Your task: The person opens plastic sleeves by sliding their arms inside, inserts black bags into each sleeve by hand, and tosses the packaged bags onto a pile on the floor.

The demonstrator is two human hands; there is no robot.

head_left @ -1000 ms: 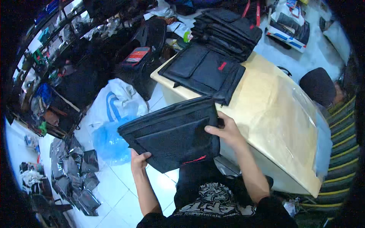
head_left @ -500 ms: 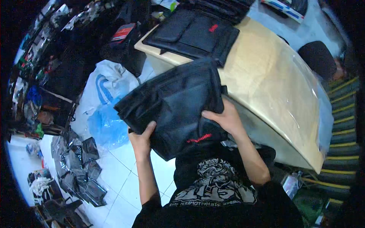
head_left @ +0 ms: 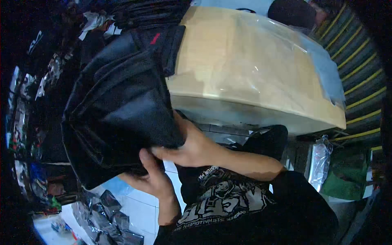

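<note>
I hold a large, black, pleated leather-like bag [head_left: 134, 118] up in front of me, left of the table. Its surface is creased and shiny, with fan-like folds spreading to the left. My left hand [head_left: 153, 181] grips the lower edge, thumb on top and fingers hidden underneath. Close beside it, my right hand [head_left: 188, 147] clasps the near right corner, its thumb pointing left over the edge and its other fingers partly behind. Behind the bag, another black piece [head_left: 169, 49] with a small red mark lies on the table's left end.
The pale yellow table [head_left: 212, 53] extends to the right, with clear plastic sheeting [head_left: 269, 49] over part of it. Dark folded pieces [head_left: 151, 16] are piled at the back. Several black plastic-wrapped packs [head_left: 108, 216] lie on the floor at lower left. A yellow-striped shutter [head_left: 355, 65] is at right.
The bag has moved left and been turned, so the red mark near its lower edge no longer shows. My hands have come closer together. The view has swung, shifting the table upward and left.
</note>
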